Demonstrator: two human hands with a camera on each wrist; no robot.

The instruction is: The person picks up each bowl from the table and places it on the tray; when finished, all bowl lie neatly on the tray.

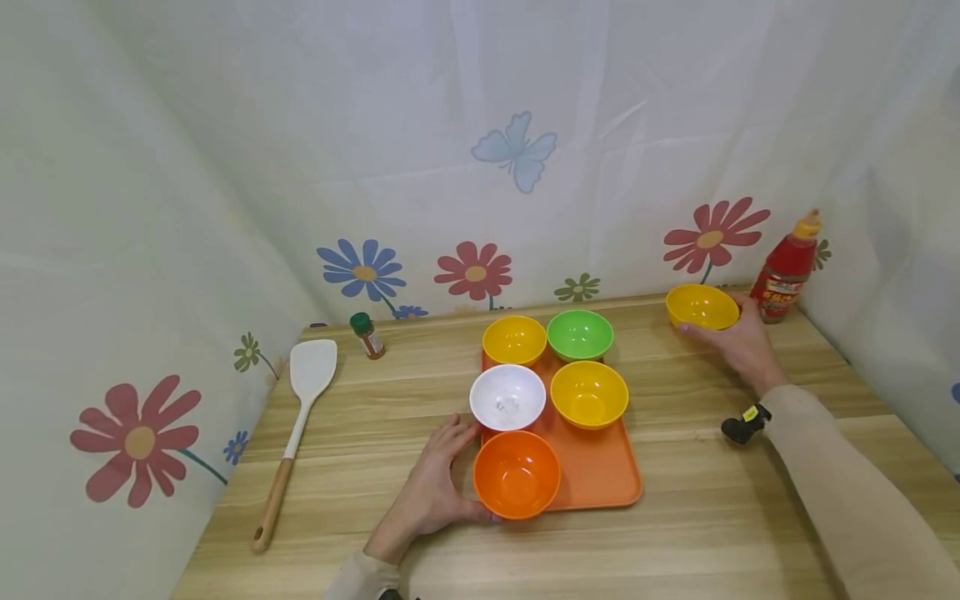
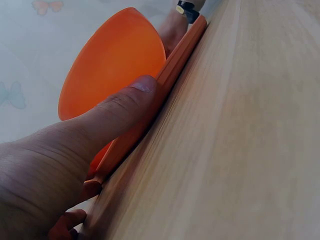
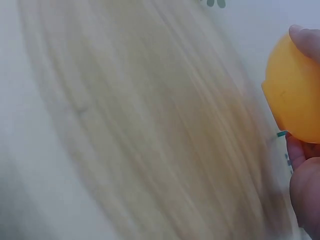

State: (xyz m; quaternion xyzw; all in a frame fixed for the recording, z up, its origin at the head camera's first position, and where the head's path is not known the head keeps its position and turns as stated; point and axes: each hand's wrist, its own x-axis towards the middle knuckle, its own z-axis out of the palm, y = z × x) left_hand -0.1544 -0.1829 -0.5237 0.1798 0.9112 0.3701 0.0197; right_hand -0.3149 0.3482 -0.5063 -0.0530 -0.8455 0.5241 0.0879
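At the back right, my right hand (image 1: 738, 337) grips a yellow bowl (image 1: 701, 307) by its side, thumb in front. The bowl's rounded outside (image 3: 295, 90) shows between thumb and fingers in the right wrist view. My left hand (image 1: 435, 483) spreads around the near left corner of an orange tray (image 1: 600, 475), its thumb (image 2: 120, 107) lying straight along the tray's front edge beside an orange bowl (image 1: 517, 475). The tray also carries a white bowl (image 1: 507, 398), a yellow bowl (image 1: 589, 395), another yellow bowl (image 1: 514, 340) and a green bowl (image 1: 580, 335).
A red sauce bottle (image 1: 783, 275) with a yellow cap stands just right of my right hand. On the left lie a white spatula (image 1: 311, 375) with a wooden handle and, farther back, a small green-capped jar (image 1: 367, 336). Flowered curtains (image 1: 525, 225) border the wooden table (image 1: 390, 417).
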